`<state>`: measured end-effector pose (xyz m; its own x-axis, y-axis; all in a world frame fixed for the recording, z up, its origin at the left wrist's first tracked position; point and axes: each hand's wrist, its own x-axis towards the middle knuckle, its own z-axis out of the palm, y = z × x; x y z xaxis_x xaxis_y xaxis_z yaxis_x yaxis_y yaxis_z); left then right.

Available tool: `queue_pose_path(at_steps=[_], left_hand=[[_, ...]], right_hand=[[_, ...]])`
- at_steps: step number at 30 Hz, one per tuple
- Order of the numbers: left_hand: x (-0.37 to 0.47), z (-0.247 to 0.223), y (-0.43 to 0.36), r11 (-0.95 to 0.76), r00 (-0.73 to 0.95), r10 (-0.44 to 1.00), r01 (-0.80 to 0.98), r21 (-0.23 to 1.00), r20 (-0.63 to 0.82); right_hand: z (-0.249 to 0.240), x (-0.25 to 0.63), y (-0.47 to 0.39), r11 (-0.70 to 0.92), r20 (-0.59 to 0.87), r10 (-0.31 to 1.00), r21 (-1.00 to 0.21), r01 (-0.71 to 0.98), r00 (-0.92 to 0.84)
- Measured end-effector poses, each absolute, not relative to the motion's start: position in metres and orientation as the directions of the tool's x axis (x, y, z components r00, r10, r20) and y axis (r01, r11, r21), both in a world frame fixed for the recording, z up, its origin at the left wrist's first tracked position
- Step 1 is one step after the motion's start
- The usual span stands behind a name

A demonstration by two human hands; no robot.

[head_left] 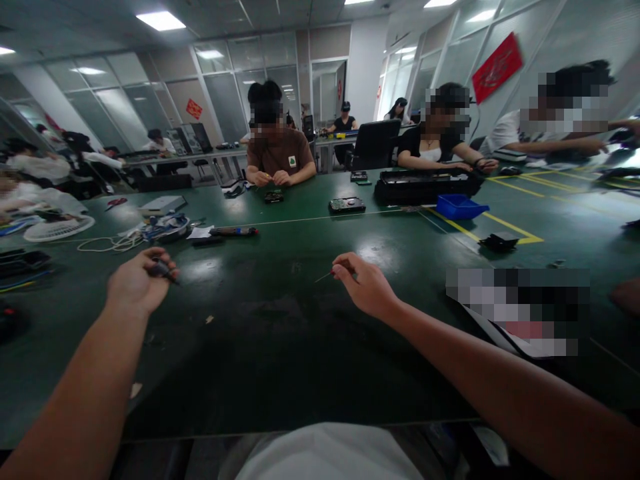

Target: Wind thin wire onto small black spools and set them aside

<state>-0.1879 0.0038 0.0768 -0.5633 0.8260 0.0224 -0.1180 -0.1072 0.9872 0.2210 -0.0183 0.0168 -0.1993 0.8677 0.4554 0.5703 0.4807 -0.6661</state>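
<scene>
My left hand is raised over the green table with its fingers closed on a short dark tapered object. Its exact kind does not show. At the middle of the view, my right hand pinches a thin, straight, wire-like piece that points down to the left. A small red spot shows at the fingertips on that piece. The two hands are well apart, and both are held above the tabletop. Small pale scraps lie on the table to the right of my left hand.
Beyond my left hand are a screwdriver-like tool and a tangle of cables. A hard drive, a blue bin and a long black casing stand farther back. Co-workers sit across the table; one person handles small parts.
</scene>
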Motion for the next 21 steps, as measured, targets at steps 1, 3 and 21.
queue_pose_path(at_steps=[1,3,21], left_hand=[[-0.17,0.077,0.008,-0.098,-0.51,0.86,-0.196,0.976,-0.016],[-0.134,0.079,0.015,-0.106,-0.421,0.907,-0.259,0.96,-0.013],[0.011,0.003,0.013,-0.336,0.313,0.924,0.385,0.86,0.221]], right_hand=[[0.017,0.221,-0.018,0.48,0.458,0.867,-0.667,0.569,-0.196],[0.018,0.221,-0.018,0.481,0.462,0.866,-0.67,0.565,-0.19],[0.021,0.221,-0.022,0.494,0.502,0.851,-0.666,0.559,-0.155]])
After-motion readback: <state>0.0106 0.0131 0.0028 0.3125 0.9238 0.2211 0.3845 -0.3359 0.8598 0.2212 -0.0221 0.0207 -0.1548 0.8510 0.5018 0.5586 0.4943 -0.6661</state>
